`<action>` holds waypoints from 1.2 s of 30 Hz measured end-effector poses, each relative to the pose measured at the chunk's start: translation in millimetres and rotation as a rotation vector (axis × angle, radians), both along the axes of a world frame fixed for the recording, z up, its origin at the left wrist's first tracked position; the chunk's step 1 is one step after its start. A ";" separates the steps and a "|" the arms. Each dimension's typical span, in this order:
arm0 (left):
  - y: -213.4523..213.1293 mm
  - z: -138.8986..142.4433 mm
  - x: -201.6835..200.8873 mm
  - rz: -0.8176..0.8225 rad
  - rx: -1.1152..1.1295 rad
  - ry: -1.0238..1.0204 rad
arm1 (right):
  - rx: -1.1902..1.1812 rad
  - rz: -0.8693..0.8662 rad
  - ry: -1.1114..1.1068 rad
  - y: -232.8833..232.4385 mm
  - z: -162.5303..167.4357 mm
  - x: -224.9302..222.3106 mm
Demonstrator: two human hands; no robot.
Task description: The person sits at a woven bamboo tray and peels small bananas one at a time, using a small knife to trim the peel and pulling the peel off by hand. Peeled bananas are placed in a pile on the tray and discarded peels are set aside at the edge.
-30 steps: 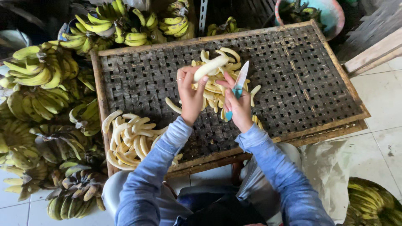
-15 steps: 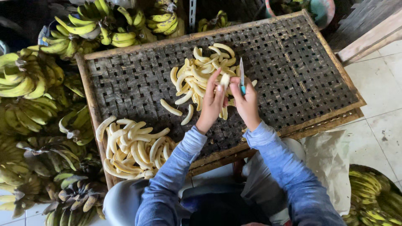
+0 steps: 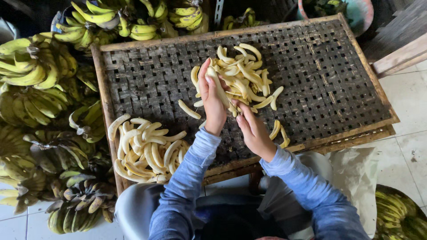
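Woven tray (image 3: 347,89), left hand (image 3: 212,103) gripping peeled banana (image 3: 219,86).

A large flat woven tray (image 3: 338,84) of dark bamboo strips in a pale wooden frame fills the centre and upper right of the frame. Bunches of green and yellow unpeeled bananas (image 3: 40,102) crowd the whole left side and run along the top edge. A round teal basin (image 3: 356,11) shows at the upper right corner, with a pale wooden plank (image 3: 400,55) angled just below it. The floor (image 3: 411,115) is pale grey tile, visible at right and at the lower left corner. Another green banana bunch (image 3: 398,215) lies at the lower right. The light is soft and even.
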State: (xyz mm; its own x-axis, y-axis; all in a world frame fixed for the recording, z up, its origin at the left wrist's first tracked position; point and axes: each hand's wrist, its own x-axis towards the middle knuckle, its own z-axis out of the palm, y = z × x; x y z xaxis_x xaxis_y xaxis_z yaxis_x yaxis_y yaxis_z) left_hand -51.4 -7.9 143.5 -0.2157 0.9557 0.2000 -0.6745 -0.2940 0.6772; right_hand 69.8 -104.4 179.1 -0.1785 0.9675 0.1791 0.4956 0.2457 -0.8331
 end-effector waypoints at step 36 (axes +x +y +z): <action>-5.0 -17.0 12.5 -0.210 -0.132 -0.479 | 0.377 0.084 -0.243 8.2 3.1 5.1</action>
State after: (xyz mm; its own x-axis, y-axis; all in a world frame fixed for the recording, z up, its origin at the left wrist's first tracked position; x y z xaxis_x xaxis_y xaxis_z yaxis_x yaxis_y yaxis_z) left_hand -38.9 -13.0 126.5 -0.0544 0.9985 0.0010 -0.9521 -0.0522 0.3012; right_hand 75.0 -96.2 182.2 -0.3340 0.8230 0.4594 0.6312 0.5573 -0.5395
